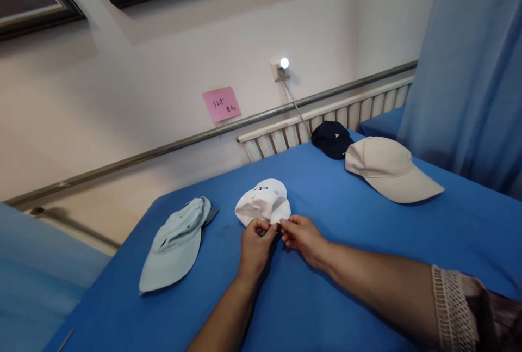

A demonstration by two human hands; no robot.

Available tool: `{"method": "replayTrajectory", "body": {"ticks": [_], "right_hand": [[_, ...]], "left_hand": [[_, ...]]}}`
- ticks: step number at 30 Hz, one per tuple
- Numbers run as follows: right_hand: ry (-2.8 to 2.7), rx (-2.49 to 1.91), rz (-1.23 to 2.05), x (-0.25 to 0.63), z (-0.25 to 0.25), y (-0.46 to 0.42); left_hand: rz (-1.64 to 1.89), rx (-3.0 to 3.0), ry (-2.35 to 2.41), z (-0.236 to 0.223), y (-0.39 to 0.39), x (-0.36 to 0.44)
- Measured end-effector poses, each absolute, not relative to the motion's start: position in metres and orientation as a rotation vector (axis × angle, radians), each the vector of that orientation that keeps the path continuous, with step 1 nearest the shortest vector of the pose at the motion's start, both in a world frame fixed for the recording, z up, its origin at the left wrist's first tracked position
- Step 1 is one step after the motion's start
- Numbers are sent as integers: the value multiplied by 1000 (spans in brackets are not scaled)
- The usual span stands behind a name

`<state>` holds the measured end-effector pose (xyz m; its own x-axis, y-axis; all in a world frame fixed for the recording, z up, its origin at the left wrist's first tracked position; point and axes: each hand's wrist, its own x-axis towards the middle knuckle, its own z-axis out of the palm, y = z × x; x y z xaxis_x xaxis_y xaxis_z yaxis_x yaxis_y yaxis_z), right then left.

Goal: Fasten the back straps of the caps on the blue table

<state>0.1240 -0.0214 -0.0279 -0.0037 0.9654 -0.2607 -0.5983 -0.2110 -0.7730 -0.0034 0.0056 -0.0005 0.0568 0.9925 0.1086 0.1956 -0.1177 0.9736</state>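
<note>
Fingers of the left hand (256,243) and right hand (304,239) pinch the white cap's (261,201) near edge from both sides, probably to steady its small back strap

Matt, creased cloth makes up the white cap (261,203) at centre, the pale blue cap (175,248) at lower left and the smoother beige cap (383,164) at right. The worktop (346,297) looks smooth and matt. Dull metal forms the rail (196,141); matt paper, the pink note (221,104), upper centre.
</note>
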Motion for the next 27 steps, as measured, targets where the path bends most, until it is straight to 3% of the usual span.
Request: {"method": "replayTrajectory", "body": {"ticks": [27], "right_hand": [[-484,-865,1621,129,-34,-17]], "left_hand": [[1009,2181,1299,1,7,-15]]}}
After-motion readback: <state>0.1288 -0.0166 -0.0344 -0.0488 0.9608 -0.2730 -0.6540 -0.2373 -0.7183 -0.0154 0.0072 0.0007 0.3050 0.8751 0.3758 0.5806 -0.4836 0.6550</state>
